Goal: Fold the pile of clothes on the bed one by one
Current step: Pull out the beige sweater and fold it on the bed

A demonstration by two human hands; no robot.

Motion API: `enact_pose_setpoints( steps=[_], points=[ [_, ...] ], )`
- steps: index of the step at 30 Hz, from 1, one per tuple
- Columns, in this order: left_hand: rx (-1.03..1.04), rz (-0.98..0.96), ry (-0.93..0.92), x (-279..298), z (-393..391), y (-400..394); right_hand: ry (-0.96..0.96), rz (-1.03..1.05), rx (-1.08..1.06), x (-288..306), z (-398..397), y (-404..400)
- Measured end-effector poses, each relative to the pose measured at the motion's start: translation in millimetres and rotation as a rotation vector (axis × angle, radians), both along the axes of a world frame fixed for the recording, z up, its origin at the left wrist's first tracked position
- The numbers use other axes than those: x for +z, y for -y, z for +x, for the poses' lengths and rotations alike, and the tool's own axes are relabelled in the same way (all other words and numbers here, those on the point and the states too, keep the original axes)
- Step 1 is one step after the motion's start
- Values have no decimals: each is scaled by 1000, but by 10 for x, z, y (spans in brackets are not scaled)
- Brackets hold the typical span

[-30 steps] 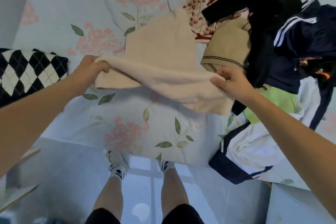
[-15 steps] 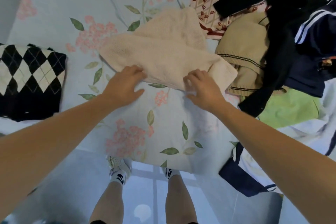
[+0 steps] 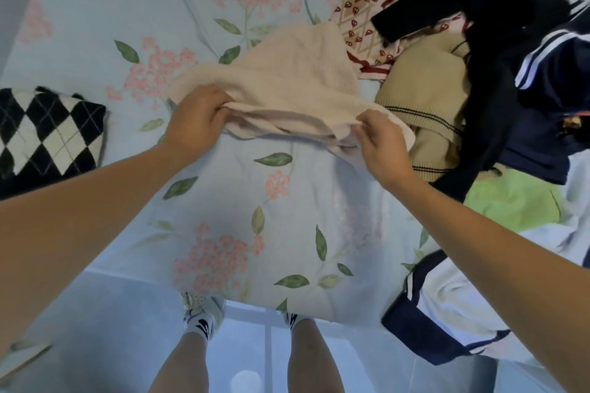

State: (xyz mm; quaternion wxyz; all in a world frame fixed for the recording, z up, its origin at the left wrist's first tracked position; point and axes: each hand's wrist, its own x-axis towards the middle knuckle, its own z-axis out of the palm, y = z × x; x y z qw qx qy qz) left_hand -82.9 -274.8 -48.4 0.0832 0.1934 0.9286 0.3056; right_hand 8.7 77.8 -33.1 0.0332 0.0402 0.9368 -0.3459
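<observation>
- The left hand (image 3: 196,120) pinches the near left edge of a cream knitted sweater (image 3: 287,86), fingers curled round a bunch of the fabric.
- The right hand (image 3: 381,145) pinches the near right edge of the same sweater, thumb and fingers closed on a fold of it.
- The sweater lies in the middle of the bed (image 3: 271,217), its far part flat on the sheet and its near edge raised a little between the two hands; several layers of fabric show along that lifted edge.
- The bed sheet is pale blue with pink flowers and green leaves.
- A folded black-and-white diamond-patterned knit (image 3: 48,134) lies at the left edge of the bed, well apart from the sweater.
- The unfolded pile (image 3: 479,89) sits on the right of the bed, just beside the sweater: a tan knit with dark stripes (image 3: 427,99) touching the sweater's right side, a cream cloth with small red hearts (image 3: 383,6) behind it, black garments (image 3: 498,19), a navy garment with white stripes (image 3: 555,67), and a light green piece (image 3: 510,198).
- A white and navy garment (image 3: 453,313) hangs over the bed's near right edge.
- The person's legs and white sneakers (image 3: 201,313) stand on the pale floor below the bed's edge.
</observation>
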Motion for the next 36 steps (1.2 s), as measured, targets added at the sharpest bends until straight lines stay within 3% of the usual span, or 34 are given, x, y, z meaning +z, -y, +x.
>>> enact_pose_setpoints(
  steps=[4,8,12,19,24,29,36],
  points=[
    [206,193,101,612,-169,-56,43,-180,-202,661,-222,35],
    [230,277,102,1474,-399,-56,32,-143,-133,1493,-464,97],
    [168,293,32,2620,-626,117,-46,-45,-48,2570,-619,24],
    [29,332,-103,4734,-744,279,-264,45,-140,4514,-678,151],
    [-60,317,-210,5889,-672,445,-390,73,-227,5597,-460,243],
    [-83,349,-258,6678,-490,630,-509,131,-279,6434,-151,338],
    [-85,436,-250,7048,-262,592,-533,182,-308,6912,144,263]
  ],
)
